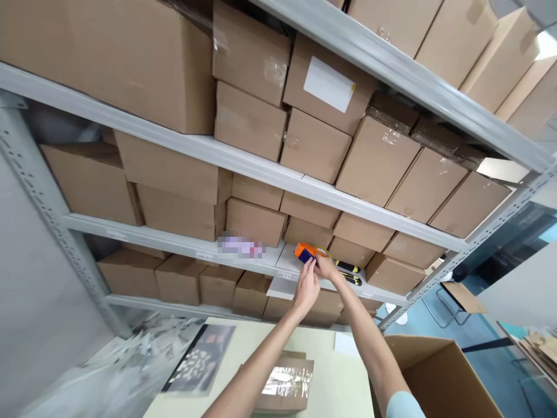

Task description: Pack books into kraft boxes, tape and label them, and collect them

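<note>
Both arms reach forward to the lower middle shelf. My left hand has its fingers closed at the near edge of an orange and dark blue tape dispenser. Beside it on the right, my right hand is closed around the back part of the dispenser, near its tape roll. Two black and yellow cutters lie on the shelf just right of my right hand. A taped cardboard box rests on the pale table below my forearms.
Cardboard boxes fill the metal shelves above and below. On the table's left lies a dark printed sheet. A large open carton stands at the lower right, and plastic wrapping is heaped at the lower left.
</note>
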Action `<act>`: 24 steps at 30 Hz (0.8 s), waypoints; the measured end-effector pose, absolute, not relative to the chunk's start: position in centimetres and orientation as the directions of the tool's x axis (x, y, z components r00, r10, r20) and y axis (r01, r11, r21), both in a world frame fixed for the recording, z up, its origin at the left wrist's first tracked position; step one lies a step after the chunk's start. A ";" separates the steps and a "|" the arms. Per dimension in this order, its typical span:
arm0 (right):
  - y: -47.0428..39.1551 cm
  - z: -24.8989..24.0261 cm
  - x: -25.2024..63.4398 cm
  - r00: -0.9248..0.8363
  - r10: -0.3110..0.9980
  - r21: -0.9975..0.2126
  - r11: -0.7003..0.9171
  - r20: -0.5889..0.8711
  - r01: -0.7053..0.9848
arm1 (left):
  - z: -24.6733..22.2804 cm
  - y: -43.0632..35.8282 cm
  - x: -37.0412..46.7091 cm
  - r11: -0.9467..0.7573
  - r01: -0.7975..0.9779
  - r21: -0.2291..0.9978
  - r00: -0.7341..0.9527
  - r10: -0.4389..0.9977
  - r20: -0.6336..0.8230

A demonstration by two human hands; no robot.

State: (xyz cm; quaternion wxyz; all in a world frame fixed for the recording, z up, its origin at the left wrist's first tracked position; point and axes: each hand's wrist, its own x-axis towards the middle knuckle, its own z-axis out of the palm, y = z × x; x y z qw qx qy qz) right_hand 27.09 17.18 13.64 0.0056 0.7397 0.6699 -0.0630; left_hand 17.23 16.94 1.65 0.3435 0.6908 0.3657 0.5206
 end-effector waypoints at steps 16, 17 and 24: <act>5.3 -3.4 26.9 0.385 0.880 -0.355 -0.279 0.277 0.892 | -15.8 6.5 -0.8 -0.006 0.505 0.863 0.166 0.982 -0.090; 1.9 -6.3 26.2 0.439 0.869 -0.438 -0.311 0.230 0.844 | -16.7 5.4 -2.2 0.046 0.542 0.839 0.149 0.977 -0.150; -12.6 -17.7 19.3 0.590 0.765 -0.640 -0.593 -0.258 0.488 | -18.9 0.3 -1.7 0.076 0.628 0.774 0.231 0.932 -0.279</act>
